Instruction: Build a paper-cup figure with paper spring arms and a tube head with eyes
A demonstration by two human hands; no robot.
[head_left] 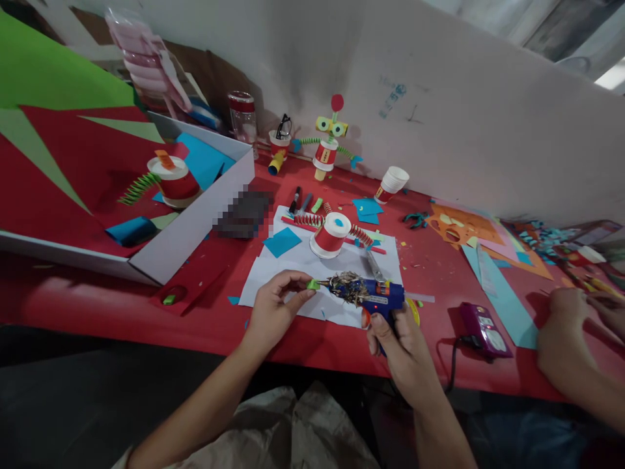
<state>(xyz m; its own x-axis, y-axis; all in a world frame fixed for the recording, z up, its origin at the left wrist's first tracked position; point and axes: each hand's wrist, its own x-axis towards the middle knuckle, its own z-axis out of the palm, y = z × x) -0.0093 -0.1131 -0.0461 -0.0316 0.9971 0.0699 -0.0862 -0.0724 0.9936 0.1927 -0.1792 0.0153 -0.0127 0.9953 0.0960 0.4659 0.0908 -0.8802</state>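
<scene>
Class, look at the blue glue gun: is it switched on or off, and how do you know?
It appears on: a small red light glows on the blue glue gun held in the right hand.

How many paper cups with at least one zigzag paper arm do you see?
3: a green-armed cup inside the white box, a big-eyed cup by the wall, and a red-armed cup on white paper. The box might hide others.
</scene>
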